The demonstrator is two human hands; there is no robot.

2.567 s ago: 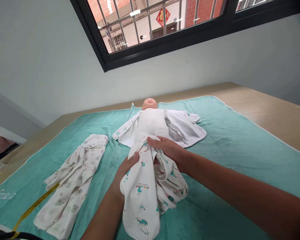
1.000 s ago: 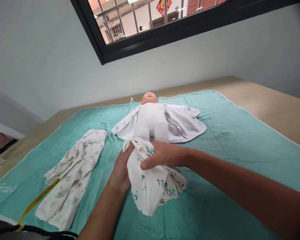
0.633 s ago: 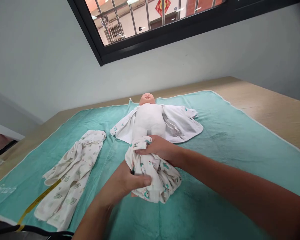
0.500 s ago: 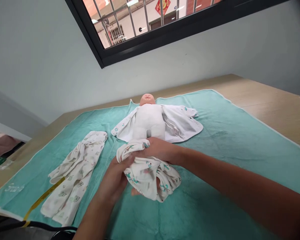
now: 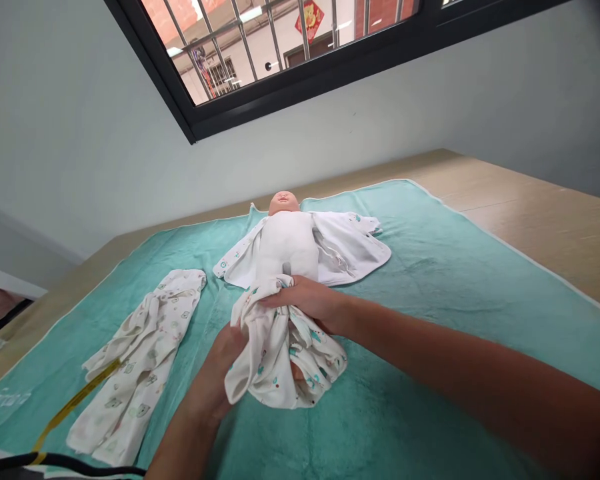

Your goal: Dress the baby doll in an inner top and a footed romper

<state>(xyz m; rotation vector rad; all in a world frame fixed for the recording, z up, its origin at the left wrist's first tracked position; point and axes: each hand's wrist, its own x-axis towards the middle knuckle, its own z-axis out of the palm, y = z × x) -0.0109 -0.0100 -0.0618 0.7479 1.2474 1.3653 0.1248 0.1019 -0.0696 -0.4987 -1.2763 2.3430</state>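
A baby doll [image 5: 287,240] lies face up, head toward the wall, its white cloth body bare in front. Under it an open white baby jacket [image 5: 355,250] spreads to both sides. Patterned white baby pants [image 5: 275,363] are bunched around the doll's lower legs, and a bit of a foot shows in the folds. My left hand [image 5: 227,357] grips the pants at their left side, its fingers partly behind the cloth. On the upper edge of the bunch, near the doll's legs, my right hand [image 5: 313,300] is closed on the fabric.
A second patterned baby garment [image 5: 145,363] lies flat on the left of the teal blanket [image 5: 430,287]. A yellow strap [image 5: 75,403] and a black cable [image 5: 65,461] are at the lower left. The wooden table [image 5: 520,200] meets a wall below a window [image 5: 280,80].
My left hand has drawn part of the pants' fabric down and left, so a loose flap hangs there. My right hand keeps its hold. The view has shifted slightly.
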